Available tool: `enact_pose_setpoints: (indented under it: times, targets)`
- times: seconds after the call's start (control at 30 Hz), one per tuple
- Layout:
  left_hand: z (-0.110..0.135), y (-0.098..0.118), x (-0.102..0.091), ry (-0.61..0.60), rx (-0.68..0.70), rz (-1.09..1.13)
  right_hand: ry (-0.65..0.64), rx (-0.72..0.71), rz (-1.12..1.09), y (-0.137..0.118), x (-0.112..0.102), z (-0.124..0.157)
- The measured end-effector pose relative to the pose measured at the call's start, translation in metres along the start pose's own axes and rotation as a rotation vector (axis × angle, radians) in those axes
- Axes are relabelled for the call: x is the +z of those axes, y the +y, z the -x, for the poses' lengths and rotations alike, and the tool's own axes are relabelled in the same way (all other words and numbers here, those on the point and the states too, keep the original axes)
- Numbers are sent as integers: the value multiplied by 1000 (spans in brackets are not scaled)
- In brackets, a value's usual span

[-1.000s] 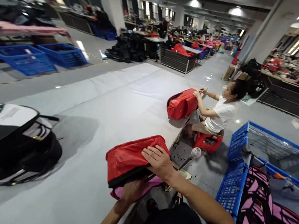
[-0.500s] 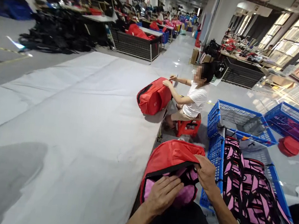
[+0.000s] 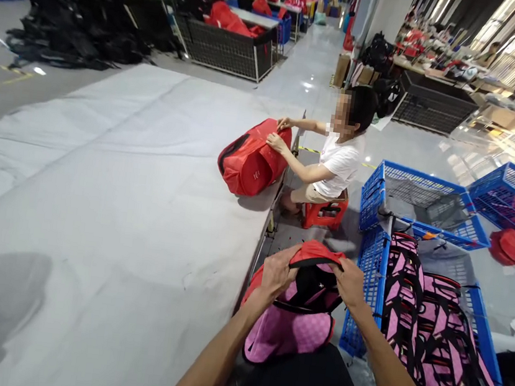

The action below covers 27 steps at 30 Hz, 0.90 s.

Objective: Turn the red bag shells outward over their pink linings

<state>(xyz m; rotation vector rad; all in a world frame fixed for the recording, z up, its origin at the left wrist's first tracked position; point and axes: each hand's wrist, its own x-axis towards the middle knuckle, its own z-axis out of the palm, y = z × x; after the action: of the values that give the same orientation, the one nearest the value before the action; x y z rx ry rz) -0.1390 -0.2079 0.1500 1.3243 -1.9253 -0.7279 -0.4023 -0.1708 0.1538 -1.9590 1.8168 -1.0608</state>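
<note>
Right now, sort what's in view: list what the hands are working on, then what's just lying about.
In hand:
left hand
right hand
red cover
pink backpack

Lying about:
blue crates
pink bags
red stool
co-worker's red bag
grey table

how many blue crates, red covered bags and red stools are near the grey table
blue plastic mesh crates: 3
red fabric-covered bags: 2, one on the grey table, one gripped by left hand and right hand
red plastic stool: 1
total: 6
</note>
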Motion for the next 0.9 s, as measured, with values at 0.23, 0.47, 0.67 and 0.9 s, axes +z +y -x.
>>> enact_pose_setpoints:
  times: [0.23, 0.47, 0.67, 0.9]
  targets:
    - [-83, -34, -9, -143, -591, 335, -514, 287, -260, 39, 62, -126]
    - [-93, -44, -11, -172, -915, 613, -707, 339, -319, 39, 125, -172]
    - [-44, 6, -40, -330, -851, 854, -646, 238, -396, 43, 82, -149]
    - [-43, -32, 11, -127, -566, 240, -606, 561, -420, 74, 134, -115]
